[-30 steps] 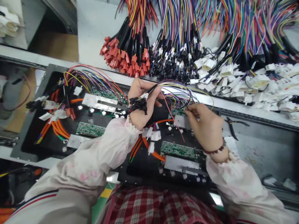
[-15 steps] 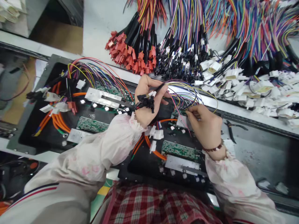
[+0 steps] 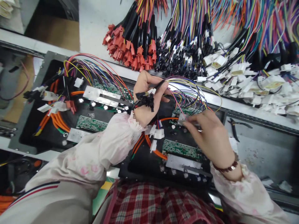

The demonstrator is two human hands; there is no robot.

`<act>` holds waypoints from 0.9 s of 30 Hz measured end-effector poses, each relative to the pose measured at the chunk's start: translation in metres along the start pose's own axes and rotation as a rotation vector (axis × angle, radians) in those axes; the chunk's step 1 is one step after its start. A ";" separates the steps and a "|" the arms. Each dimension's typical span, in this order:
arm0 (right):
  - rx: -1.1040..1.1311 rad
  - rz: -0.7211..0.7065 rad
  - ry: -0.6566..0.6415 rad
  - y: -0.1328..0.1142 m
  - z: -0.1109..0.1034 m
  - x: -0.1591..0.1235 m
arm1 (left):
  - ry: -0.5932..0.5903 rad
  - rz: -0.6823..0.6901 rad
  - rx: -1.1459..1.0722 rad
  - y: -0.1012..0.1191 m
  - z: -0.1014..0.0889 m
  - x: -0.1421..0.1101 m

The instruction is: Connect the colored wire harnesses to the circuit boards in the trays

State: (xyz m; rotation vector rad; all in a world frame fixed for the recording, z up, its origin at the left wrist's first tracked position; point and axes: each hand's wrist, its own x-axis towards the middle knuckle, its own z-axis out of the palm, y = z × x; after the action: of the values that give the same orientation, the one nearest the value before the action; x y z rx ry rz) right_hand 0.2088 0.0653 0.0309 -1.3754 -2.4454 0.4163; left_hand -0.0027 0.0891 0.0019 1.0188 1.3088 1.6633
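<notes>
My left hand [image 3: 149, 101] is closed round a wire harness whose black connectors [image 3: 145, 100] hang over its back and wrist. From its fingertips the harness's coloured wires [image 3: 190, 81] arch right to a green circuit board [image 3: 188, 110]. My right hand [image 3: 209, 130] pinches a pink wire [image 3: 177, 105] of that bundle between thumb and forefinger, in front of the board. Beneath my hands lies a black tray [image 3: 130, 166] with a second board [image 3: 182, 148] and a metal bar [image 3: 184, 163]. White connectors [image 3: 157, 133] and orange cables [image 3: 154, 148] sit between my arms.
Along the back shelf lie harness bundles with red connectors [image 3: 130, 51], black connectors [image 3: 179, 57] and white connectors [image 3: 252, 82]. Cutting pliers [image 3: 235, 127] rest to the right. At left, another wired tray [image 3: 28, 137] holds boards and orange cables [image 3: 57, 119].
My right hand has moved down from the wires' ends at the board and now pinches the pink wire, which hung loose before. My left hand keeps its hold on the harness.
</notes>
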 end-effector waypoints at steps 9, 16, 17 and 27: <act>-0.111 0.115 0.248 0.024 -0.003 -0.002 | -0.065 0.043 0.047 -0.008 -0.003 0.003; -0.015 0.215 0.216 0.030 0.018 0.004 | -0.104 0.110 0.218 -0.011 -0.007 0.002; -0.006 0.216 0.223 0.030 0.018 0.004 | -0.105 0.110 0.240 -0.011 -0.007 0.002; 0.068 0.233 0.210 0.033 0.018 0.003 | -0.087 0.070 0.402 -0.004 -0.007 0.002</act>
State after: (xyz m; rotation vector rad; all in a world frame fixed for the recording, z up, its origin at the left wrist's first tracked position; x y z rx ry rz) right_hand 0.2257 0.0827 0.0016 -1.5939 -2.0948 0.3821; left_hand -0.0100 0.0889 -0.0025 1.3676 1.6014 1.4159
